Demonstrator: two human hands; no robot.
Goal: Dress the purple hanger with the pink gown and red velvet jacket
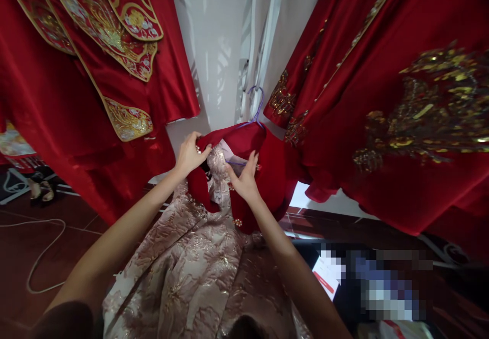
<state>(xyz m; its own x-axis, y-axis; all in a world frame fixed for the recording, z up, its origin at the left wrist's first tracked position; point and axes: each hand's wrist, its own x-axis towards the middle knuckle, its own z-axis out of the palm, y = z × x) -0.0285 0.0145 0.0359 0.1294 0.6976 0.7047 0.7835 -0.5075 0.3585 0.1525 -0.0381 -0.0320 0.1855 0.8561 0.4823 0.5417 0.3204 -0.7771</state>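
A red velvet jacket [273, 176] with pearl-and-gold buttons hangs on a purple hanger [260, 106], over a pale pink brocade dress [187, 267] with a raised pattern. My left hand [192, 154] is closed on the jacket's edge at the left of the neckline, a pearl button [198, 149] beside its fingers. Opposite it, my right hand [244, 178] grips the jacket's other front edge, thumb toward the dress and fingers pointing up. Between my hands the jacket front is parted, and the dress's upper part shows. The fabric within my fingers is partly hidden.
Red satin garments with gold embroidery hang at the left [168, 69] and right [344, 110]. Behind the hanger stands a white panel [217, 38]. A pale cable [63, 232] and dark shoes [42, 191] lie at lower left. A lit screen [326, 275] is at lower right, beside a blurred patch.
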